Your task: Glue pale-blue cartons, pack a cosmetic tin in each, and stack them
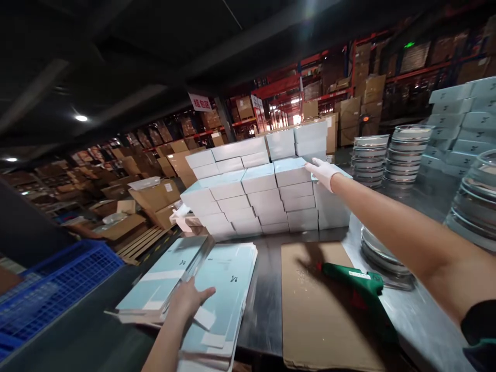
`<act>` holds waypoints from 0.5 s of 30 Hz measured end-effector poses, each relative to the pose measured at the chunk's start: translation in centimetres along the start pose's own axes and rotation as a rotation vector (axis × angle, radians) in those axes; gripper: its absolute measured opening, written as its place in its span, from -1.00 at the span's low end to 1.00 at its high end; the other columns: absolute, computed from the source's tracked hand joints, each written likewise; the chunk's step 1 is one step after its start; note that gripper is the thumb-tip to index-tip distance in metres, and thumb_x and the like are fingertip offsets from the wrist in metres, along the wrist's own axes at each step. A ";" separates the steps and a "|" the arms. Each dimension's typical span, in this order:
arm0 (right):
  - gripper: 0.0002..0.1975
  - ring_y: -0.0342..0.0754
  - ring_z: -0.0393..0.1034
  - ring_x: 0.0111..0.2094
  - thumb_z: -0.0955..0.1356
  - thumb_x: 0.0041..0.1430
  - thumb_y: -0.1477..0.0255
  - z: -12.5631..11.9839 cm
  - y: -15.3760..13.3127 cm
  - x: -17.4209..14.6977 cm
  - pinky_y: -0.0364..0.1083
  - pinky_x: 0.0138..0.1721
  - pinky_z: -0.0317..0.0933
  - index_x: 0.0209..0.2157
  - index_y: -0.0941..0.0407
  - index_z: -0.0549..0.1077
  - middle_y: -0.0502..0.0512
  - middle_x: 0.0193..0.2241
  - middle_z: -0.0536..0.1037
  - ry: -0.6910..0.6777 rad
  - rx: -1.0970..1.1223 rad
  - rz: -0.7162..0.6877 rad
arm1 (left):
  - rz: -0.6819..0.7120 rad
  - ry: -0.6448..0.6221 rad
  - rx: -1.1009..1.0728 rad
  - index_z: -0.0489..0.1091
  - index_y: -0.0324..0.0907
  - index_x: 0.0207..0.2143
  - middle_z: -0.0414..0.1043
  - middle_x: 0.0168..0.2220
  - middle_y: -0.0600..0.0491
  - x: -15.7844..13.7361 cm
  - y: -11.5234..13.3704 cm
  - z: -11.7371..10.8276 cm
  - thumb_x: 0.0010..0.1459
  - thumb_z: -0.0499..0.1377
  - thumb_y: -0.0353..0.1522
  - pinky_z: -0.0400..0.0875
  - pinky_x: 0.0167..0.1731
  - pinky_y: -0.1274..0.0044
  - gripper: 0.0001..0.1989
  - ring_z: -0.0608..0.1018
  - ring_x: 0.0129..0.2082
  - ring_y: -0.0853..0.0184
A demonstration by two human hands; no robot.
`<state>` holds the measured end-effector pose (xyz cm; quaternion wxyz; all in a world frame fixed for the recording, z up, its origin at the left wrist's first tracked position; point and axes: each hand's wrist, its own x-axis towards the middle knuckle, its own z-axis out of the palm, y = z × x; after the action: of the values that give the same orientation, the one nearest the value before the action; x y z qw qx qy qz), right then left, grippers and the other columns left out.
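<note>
My left hand [187, 299] is bare, thumb spread, and rests at the inner edges of two piles of flattened light-blue cartons. The right pile [228, 289] lies partly under it; the left pile [165, 279] is beside it. My right hand [323, 173] wears a white glove and reaches far out, fingers stretched, over the top right of a wall of stacked white boxes [267, 201]. Whether its fingertips touch a box, I cannot tell. Below my right arm, a green glue gun with a red tip [354, 276] lies on a brown cardboard sheet [310, 320].
Stacked clear-and-metal round containers [406, 155] stand on the steel table [263, 294] at right, with more light-blue boxes [451, 121] behind. A blue plastic crate [62, 289] is on the left. Cartons on pallets [143, 245] and tall red racks fill the background.
</note>
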<state>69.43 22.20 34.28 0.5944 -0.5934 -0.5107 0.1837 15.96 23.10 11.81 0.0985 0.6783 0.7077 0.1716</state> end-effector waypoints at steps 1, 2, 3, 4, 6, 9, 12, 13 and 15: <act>-0.39 0.29 0.37 0.39 0.31 0.47 0.06 -0.3 0.2 -0.9 0.35 0.30 0.28 0.35 0.13 0.39 0.19 0.29 0.52 0.005 0.012 -0.009 | -0.002 0.047 0.011 0.49 -0.36 0.14 0.60 0.12 -0.46 -0.2 0.7 -0.7 0.04 0.28 -0.05 0.48 0.19 0.08 -0.27 0.57 0.25 -0.33; -0.41 0.30 0.31 0.43 0.33 0.46 0.07 -0.6 0.5 -2.1 0.36 0.34 0.23 0.36 0.07 0.38 0.16 0.30 0.52 0.011 0.022 -0.016 | -0.017 0.110 -0.020 0.49 -0.36 0.15 0.57 0.17 -0.46 -0.4 1.5 -1.5 0.07 0.25 -0.06 0.47 0.21 0.08 -0.29 0.55 0.28 -0.32; -0.43 0.29 0.28 0.45 0.35 0.44 0.08 -1.0 0.9 -3.6 0.35 0.38 0.18 0.35 0.03 0.38 0.14 0.30 0.52 0.015 0.028 -0.022 | -0.040 0.174 -0.104 0.50 -0.33 0.15 0.56 0.18 -0.43 -0.8 2.4 -2.4 0.08 0.24 -0.06 0.48 0.21 0.07 -0.31 0.55 0.28 -0.31; -0.43 0.27 0.29 0.45 0.38 0.42 0.08 -1.2 1.4 -5.6 0.33 0.41 0.15 0.34 0.01 0.40 0.15 0.30 0.53 0.011 0.033 -0.025 | -0.064 0.208 -0.236 0.52 -0.29 0.12 0.59 0.15 -0.38 -1.3 3.4 -3.3 0.07 0.25 -0.05 0.52 0.17 0.08 -0.34 0.58 0.25 -0.29; -0.32 0.27 0.38 0.39 0.47 0.29 0.03 -1.2 2.7 -10.6 0.27 0.45 0.14 0.31 0.09 0.44 0.31 0.29 0.55 -0.029 0.039 -0.021 | -0.092 0.150 -0.585 0.58 -0.20 -0.01 0.69 -0.01 -0.24 -2.9 5.9 -4.9 0.01 0.30 0.03 0.61 0.02 0.14 -0.38 0.68 0.09 -0.22; -0.04 0.39 0.56 0.19 0.61 -0.07 -0.14 0.2 4.9 -18.7 0.38 0.30 0.36 0.23 0.16 0.51 0.47 0.14 0.64 -0.166 0.069 0.043 | -0.035 -0.104 -1.037 0.61 -0.16 -0.18 0.72 -0.25 -0.10 -6.5 10.4 -5.8 -0.21 0.47 0.10 0.67 -0.18 0.21 -0.35 0.74 -0.15 -0.11; 0.19 0.37 0.45 0.31 0.51 -0.06 -0.36 2.1 5.7 -24.8 0.36 0.36 0.29 0.40 0.11 0.33 0.47 0.33 0.48 -0.410 0.318 0.083 | 0.099 -0.340 -1.223 0.65 -0.18 -0.14 0.73 -0.23 -0.16 -10.7 14.2 -4.4 -0.28 0.54 0.11 0.67 -0.16 0.12 -0.27 0.75 -0.15 -0.19; 0.20 0.36 0.43 0.32 0.48 -0.03 -0.39 2.4 5.6 -26.0 0.34 0.37 0.28 0.43 0.09 0.29 0.46 0.36 0.46 -0.436 0.421 0.078 | 0.144 -0.412 -1.253 0.66 -0.15 -0.08 0.73 -0.20 -0.18 -11.9 15.0 -3.6 -0.25 0.54 0.12 0.67 -0.15 0.06 -0.25 0.75 -0.12 -0.24; 0.19 0.35 0.44 0.32 0.46 0.01 -0.39 2.1 4.9 -27.4 0.31 0.37 0.27 0.46 0.05 0.25 0.44 0.37 0.45 -0.419 0.561 0.059 | 0.211 -0.469 -1.308 0.66 0.00 0.05 0.73 -0.19 -0.17 -13.8 15.9 -1.5 -0.15 0.46 0.21 0.66 -0.14 -0.02 -0.22 0.74 -0.06 -0.30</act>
<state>58.31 1.81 18.71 0.6110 -0.3708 -0.5339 0.4519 30.98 9.59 17.88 0.6191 0.5640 0.3499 0.4196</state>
